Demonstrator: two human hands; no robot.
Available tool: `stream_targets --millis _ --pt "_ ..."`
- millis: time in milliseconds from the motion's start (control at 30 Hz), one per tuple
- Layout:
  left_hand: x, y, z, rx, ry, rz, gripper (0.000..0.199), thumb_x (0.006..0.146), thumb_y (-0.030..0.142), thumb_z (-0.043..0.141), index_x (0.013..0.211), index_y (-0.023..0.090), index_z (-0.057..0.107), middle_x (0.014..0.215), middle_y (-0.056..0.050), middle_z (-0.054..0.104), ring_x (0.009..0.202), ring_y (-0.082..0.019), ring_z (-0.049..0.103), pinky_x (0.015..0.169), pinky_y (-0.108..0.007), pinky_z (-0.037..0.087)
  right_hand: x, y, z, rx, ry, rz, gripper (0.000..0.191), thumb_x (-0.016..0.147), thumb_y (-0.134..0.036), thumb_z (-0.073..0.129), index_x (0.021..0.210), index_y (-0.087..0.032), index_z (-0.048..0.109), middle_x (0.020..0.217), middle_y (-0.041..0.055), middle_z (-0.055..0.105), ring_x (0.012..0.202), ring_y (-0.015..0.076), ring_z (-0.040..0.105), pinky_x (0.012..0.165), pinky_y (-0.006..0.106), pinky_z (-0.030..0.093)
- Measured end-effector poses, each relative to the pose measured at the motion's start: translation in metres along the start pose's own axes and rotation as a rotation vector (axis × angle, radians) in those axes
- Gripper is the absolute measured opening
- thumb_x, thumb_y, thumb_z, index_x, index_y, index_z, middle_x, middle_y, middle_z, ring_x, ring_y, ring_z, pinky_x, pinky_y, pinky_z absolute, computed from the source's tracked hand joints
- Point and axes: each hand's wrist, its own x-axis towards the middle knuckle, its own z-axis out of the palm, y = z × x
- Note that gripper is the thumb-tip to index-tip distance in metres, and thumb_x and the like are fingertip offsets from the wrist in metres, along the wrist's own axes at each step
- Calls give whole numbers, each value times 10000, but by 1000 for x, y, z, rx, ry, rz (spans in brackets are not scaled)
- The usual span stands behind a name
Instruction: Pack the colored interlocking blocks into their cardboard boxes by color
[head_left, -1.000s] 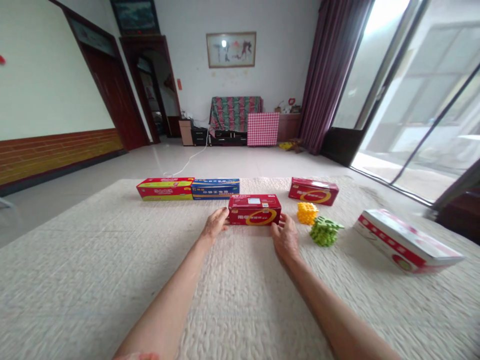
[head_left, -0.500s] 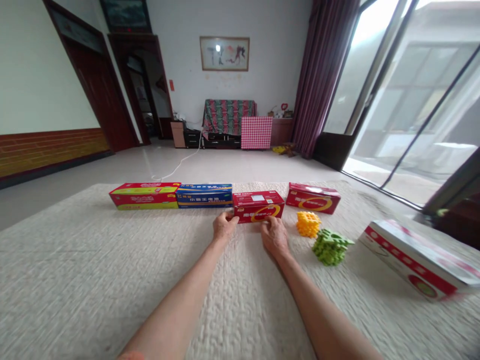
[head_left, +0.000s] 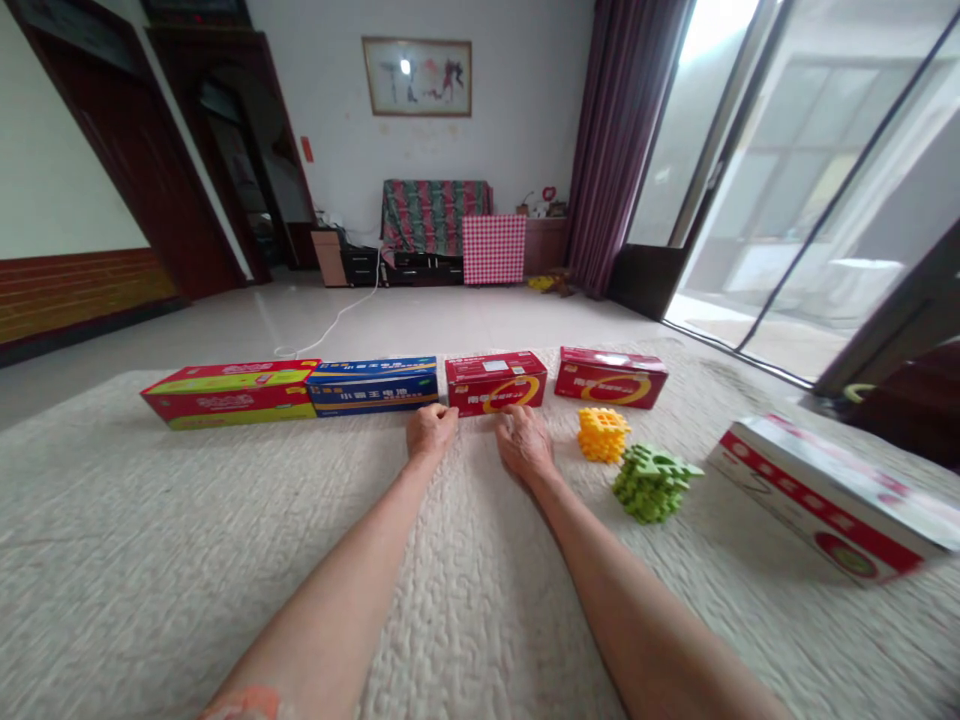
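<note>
A red box (head_left: 495, 384) with a yellow ring printed on its front stands near the middle of the textured pale cover (head_left: 442, 620). My left hand (head_left: 431, 432) is closed at its lower left corner, fingertips beside or against the front; exact contact is hard to see. Curled against its lower front is my right hand (head_left: 525, 442), knuckles up, with nothing visible inside. To the left, across a narrow gap, stands a blue box (head_left: 373, 387). A red and yellow-green box (head_left: 232, 395) touches that one's far left end. A similar red box (head_left: 611, 380) stands to the right.
Nearer me on the right are a yellow lattice-like plastic block (head_left: 602, 436) and a green one (head_left: 652, 484). A white box with a red band (head_left: 832, 500) lies farther right. Beyond the cover, a white cable (head_left: 337, 325) runs over the floor.
The middle red box has slid away from me, now nearly level with the row, and a narrow gap shows beside the blue box. Both hands have moved forward with it. The view has shifted.
</note>
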Motion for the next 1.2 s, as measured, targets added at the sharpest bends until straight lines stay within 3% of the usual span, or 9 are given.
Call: stream_targets --millis 100,267,400,533,733,933,1067,1200 --pt "4 -1 3 35 -3 36 278 836 365 555 875 222 790 924 -74 776 897 -239 691 709 -269 450 5 1 2 -11 -22 -24 343 815 -216 531 1142 -191 632 1254 90 624 1154 232 544 992 319 392" --pt "5 -4 6 68 -7 81 307 847 343 518 929 214 784 957 -70 774 901 -237 691 715 -266 457 11 3 4 -38 -72 -7 256 869 -234 477 1042 -191 660 1095 112 669 1055 250 572 929 360 416" --pt "-1 -5 3 91 -34 112 307 849 332 511 934 203 777 953 -69 771 917 -233 690 751 -263 468 1 3 -2 -46 -120 -36 279 869 -185 463 1081 -188 644 1113 110 658 1054 234 566 930 347 409" --pt "-19 -5 -7 108 -79 172 269 824 252 524 911 222 777 1001 -43 761 961 -216 683 840 -260 484 -28 -4 -16 -47 -174 -93 274 853 -142 470 1068 -173 638 1152 115 646 1085 226 546 957 345 389" --pt "-67 2 -16 118 -118 273 234 782 191 557 857 245 771 1174 -36 704 1113 -226 635 990 -297 464 -84 -15 -45 -58 -240 -170 206 855 -142 488 990 -173 640 1140 91 648 1066 199 547 940 313 391" --pt "-109 18 -16 139 -156 374 262 778 146 531 857 243 761 1145 -46 714 1084 -212 637 991 -290 456 -127 -21 -74 -79 -255 -209 222 854 -115 474 968 -170 656 1100 100 669 1036 201 579 912 307 419" --pt "-109 26 -12 143 -173 421 277 747 104 518 816 232 755 1037 -51 738 1012 -208 654 962 -295 468 -111 -29 -108 -92 -280 -286 272 808 -118 531 1025 -180 683 1039 77 705 949 189 636 853 273 453" --pt "-91 34 4 115 -191 447 318 735 61 497 818 230 753 975 -56 744 999 -206 655 961 -299 464 -52 -24 -152 -157 -195 -312 346 860 -156 487 1168 -189 640 1166 78 674 1056 196 619 913 280 435"
